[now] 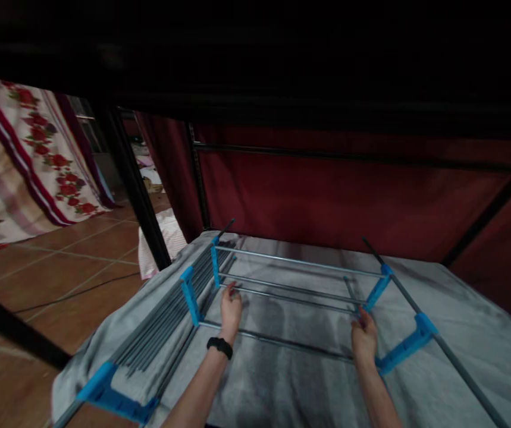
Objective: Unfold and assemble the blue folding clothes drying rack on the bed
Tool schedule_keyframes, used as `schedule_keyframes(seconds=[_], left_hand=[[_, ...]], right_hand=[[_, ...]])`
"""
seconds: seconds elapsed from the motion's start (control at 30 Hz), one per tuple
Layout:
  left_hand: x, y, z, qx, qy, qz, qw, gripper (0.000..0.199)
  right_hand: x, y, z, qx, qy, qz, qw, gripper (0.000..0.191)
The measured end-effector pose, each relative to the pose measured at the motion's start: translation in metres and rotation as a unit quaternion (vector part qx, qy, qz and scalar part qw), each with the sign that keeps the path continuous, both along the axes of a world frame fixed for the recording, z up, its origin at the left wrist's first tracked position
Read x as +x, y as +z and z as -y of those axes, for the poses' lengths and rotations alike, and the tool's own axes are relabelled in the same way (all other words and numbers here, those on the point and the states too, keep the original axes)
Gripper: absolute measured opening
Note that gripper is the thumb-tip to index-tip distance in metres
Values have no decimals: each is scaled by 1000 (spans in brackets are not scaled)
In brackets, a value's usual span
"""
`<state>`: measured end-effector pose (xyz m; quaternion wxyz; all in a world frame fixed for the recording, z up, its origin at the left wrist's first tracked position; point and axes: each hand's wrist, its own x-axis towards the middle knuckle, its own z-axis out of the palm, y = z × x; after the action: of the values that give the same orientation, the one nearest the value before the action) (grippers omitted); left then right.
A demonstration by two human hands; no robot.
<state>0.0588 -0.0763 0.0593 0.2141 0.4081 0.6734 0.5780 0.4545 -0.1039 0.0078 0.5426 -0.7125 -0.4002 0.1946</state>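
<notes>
The left hand [232, 306] and right hand [364, 337] pinched a thin rod [295, 300]; uneven pressure could have skewed the blue bracket [378, 291].

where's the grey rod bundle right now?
In the head view, the grey rod bundle lies on the grey sheet, left of the left hand, beside the blue connectors.
</notes>
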Motion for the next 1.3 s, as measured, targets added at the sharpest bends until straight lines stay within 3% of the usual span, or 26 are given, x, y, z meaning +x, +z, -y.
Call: schedule_keyframes(seconds=[0.1, 0.2, 0.37, 0.47, 0.57, 0.67, 1.07, 1.3], left_hand=[[13, -16, 19, -15, -51, -46, 998, 40], [13, -23, 39, -33, -132, -121, 983, 33], [10, -26, 68, -83, -331, -215, 915, 35], [12, -24, 73, -87, -392, -292, 868, 34], [15, -23, 70, -102, -424, -355, 827, 28], [16, -25, 66, -102, -451, -382, 800, 26], [34, -23, 55, -90, -467, -436, 764, 23], [41, -23, 46, -90, -457, -468, 751, 20]], right_hand=[[-6, -22, 15, -15, 58, 17, 998, 63], [-4, -34, 26, -30, 110, 50, 992, 53], [-6, -35, 41, -55, 203, 91, 973, 40], [-10, -28, 52, -83, 290, 132, 944, 36], [-11, -22, 60, -94, 367, 202, 903, 37], [-9, -19, 63, -97, 387, 250, 882, 41], [6, -16, 59, -98, 352, 286, 886, 44], [5, -3, 63, -54, 345, 299, 888, 41]])
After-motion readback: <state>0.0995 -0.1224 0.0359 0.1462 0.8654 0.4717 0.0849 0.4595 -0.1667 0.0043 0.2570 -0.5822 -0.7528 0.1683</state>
